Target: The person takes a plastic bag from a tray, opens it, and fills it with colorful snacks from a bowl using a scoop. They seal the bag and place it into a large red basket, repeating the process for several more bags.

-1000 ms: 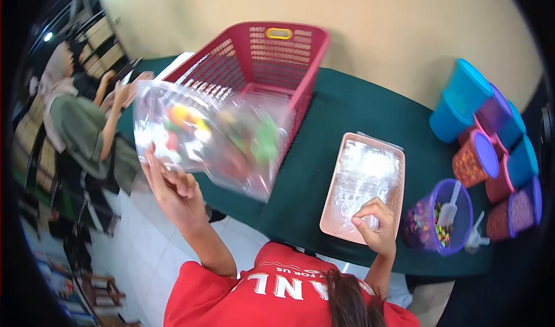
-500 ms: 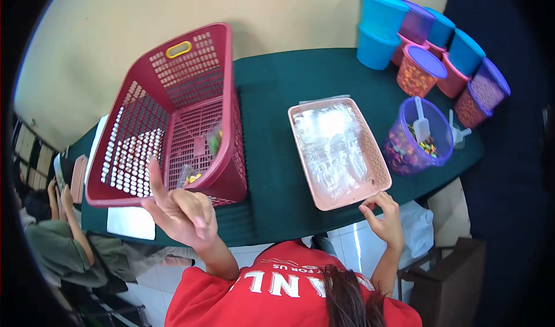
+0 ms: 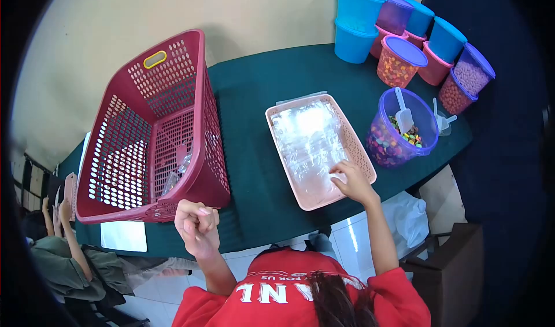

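My left hand (image 3: 198, 230) is raised just in front of the near corner of the maroon laundry basket (image 3: 211, 176). Its fingers are curled in, with nothing seen in them. Over the near right part of a pale pink plastic tray (image 3: 364, 156) is my right hand (image 3: 352, 183), thumb and fingers bent and apart. Clear plastic bags (image 3: 309, 136) lie flat in the tray below those fingertips; whether they touch cannot be made out. Small filled clear packets (image 3: 173, 179) rest on the basket's floor.
A purple tub (image 3: 387, 136) of colourful candies, with a white scoop (image 3: 404, 116) in it, stands right of the tray. Further scoops (image 3: 444, 122) lie beside it. Stacked lidded tubs (image 3: 355, 23) stand behind. Another person (image 3: 63, 257) is at the left; white paper (image 3: 124, 236) lies by the basket.
My left hand has gone from spread fingers to curled ones and lowered away from the basket's rim. My right hand has moved from the tray's near edge to above the bags. The view has shifted slightly.
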Motion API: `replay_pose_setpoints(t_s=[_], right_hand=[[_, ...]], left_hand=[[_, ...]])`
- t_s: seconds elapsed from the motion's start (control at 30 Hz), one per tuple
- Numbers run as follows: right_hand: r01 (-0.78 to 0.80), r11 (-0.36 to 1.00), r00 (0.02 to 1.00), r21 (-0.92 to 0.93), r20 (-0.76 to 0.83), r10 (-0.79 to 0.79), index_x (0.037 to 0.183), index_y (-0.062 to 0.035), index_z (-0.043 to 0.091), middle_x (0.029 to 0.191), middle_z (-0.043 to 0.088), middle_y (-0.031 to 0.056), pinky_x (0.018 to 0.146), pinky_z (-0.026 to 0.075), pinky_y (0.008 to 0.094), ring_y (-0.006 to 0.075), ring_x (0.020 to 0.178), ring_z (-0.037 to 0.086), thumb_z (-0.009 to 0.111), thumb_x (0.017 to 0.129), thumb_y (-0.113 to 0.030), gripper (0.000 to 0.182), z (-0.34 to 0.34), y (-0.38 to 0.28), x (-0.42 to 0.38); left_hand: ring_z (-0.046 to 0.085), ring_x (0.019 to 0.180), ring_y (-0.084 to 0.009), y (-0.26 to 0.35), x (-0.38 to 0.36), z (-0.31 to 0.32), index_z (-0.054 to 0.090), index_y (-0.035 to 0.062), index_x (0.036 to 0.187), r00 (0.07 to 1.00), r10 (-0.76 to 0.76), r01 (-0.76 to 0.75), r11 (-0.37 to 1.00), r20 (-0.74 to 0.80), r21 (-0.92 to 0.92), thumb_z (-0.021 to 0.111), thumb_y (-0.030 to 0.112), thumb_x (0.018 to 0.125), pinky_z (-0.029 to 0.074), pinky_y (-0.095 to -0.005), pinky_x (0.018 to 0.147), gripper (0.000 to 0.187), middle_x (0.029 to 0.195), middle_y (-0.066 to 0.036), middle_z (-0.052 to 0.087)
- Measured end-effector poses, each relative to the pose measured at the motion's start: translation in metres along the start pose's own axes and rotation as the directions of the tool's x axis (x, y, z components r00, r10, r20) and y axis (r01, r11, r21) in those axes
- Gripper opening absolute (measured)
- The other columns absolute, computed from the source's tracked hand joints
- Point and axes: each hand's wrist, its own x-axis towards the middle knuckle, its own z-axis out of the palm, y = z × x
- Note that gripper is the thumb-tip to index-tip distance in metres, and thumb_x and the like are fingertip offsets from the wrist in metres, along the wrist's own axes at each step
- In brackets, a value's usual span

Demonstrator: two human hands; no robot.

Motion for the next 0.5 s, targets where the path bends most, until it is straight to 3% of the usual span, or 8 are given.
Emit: replay_pose_setpoints(t_s=[0.03, 0.07, 0.1, 0.17, 0.27, 0.3, 0.37, 0.5], right_hand=[[0.081, 0.996, 0.995, -0.041, 0.055, -0.078, 0.084, -0.0033, 0.054, 0.082, 0.053, 0.0111, 0.070, 0.041, 0.0339, 0.0266, 0.079, 0.052, 0.060, 0.066, -0.006, 0.020, 0.005, 0.002, 0.011], [0.162, 0.984, 0.982, -0.078, 0.112, -0.153, 0.088, -0.0046, 0.053, 0.086, 0.052, 0.0109, 0.072, 0.041, 0.0345, 0.0278, 0.084, 0.051, 0.060, 0.064, -0.005, 0.025, 0.011, 0.004, 0.019], [0.169, 0.983, 0.981, -0.075, 0.112, -0.160, 0.088, -0.0046, 0.053, 0.086, 0.052, 0.0109, 0.072, 0.041, 0.0345, 0.0278, 0.084, 0.051, 0.060, 0.064, -0.005, 0.025, 0.019, 0.008, 0.027], [0.243, 0.946, 0.953, -0.216, 0.237, -0.190, 0.092, -0.0075, 0.052, 0.092, 0.050, 0.0100, 0.076, 0.039, 0.0368, 0.0292, 0.090, 0.047, 0.061, 0.060, -0.006, 0.034, 0.034, 0.019, 0.039], [0.298, 0.906, 0.937, -0.301, 0.273, -0.218, 0.088, -0.0083, 0.052, 0.093, 0.049, 0.0094, 0.077, 0.036, 0.0388, 0.0298, 0.092, 0.044, 0.063, 0.057, -0.008, 0.033, 0.047, 0.026, 0.053], [0.321, 0.900, 0.928, -0.295, 0.288, -0.236, 0.088, -0.0083, 0.052, 0.093, 0.049, 0.0094, 0.077, 0.036, 0.0388, 0.0298, 0.092, 0.044, 0.063, 0.057, -0.008, 0.033, 0.044, 0.027, 0.059], [0.373, 0.875, 0.851, -0.308, 0.489, -0.191, 0.084, -0.0087, 0.052, 0.094, 0.049, 0.0091, 0.077, 0.034, 0.0389, 0.0287, 0.093, 0.042, 0.065, 0.056, -0.011, 0.031, 0.038, 0.027, 0.070], [0.464, 0.853, 0.803, -0.237, 0.519, -0.293, 0.081, -0.0081, 0.050, 0.087, 0.052, 0.0097, 0.074, 0.035, 0.0387, 0.0273, 0.087, 0.048, 0.066, 0.058, -0.015, 0.028, 0.028, 0.041, 0.075]], left_hand=[[0.020, 0.041, -0.0034, 0.002, -0.003, 0.003, 0.041, 0.0033, 0.083, 1.000, 0.002, -0.002, 1.000, 0.000, 0.008, 0.038, 0.029, 0.090, 0.017, -0.0207, 0.040, 0.027, 0.053, 0.004, 0.028], [0.022, 0.041, -0.0033, 0.004, -0.005, 0.007, 0.042, 0.0017, 0.083, 0.996, -0.009, 0.013, 0.999, -0.093, 0.048, 0.040, 0.031, 0.089, 0.017, -0.0207, 0.040, 0.030, 0.051, 0.004, 0.029], [0.023, 0.041, -0.0032, 0.004, -0.006, 0.012, 0.044, 0.0001, 0.083, 0.982, -0.013, 0.029, 0.996, -0.187, 0.084, 0.041, 0.032, 0.088, 0.017, -0.0208, 0.039, 0.033, 0.050, 0.004, 0.029], [0.024, 0.040, -0.0034, 0.002, -0.008, 0.018, 0.044, 0.0003, 0.083, 0.975, 0.008, 0.018, 0.993, -0.223, 0.114, 0.042, 0.031, 0.088, 0.018, -0.0207, 0.039, 0.031, 0.049, 0.003, 0.031], [0.025, 0.040, -0.0044, -0.010, -0.014, 0.029, 0.045, 0.0011, 0.082, 0.939, 0.011, 0.039, 0.990, -0.344, 0.139, 0.041, 0.024, 0.088, 0.019, -0.0208, 0.039, 0.024, 0.049, 0.003, 0.030], [0.025, 0.040, -0.0044, -0.013, -0.015, 0.034, 0.045, 0.0011, 0.082, 0.932, 0.027, 0.029, 0.988, -0.361, 0.150, 0.041, 0.024, 0.088, 0.019, -0.0208, 0.039, 0.024, 0.049, 0.003, 0.030], [0.025, 0.041, -0.0045, -0.018, -0.019, 0.048, 0.046, 0.0012, 0.081, 0.901, 0.012, 0.078, 0.979, -0.434, 0.187, 0.040, 0.020, 0.088, 0.020, -0.0206, 0.040, 0.021, 0.049, 0.003, 0.030], [0.025, 0.041, -0.0039, -0.024, -0.023, 0.064, 0.045, 0.0035, 0.081, 0.875, 0.034, 0.111, 0.956, -0.484, 0.270, 0.039, 0.022, 0.089, 0.021, -0.0196, 0.040, 0.021, 0.048, 0.004, 0.028]])
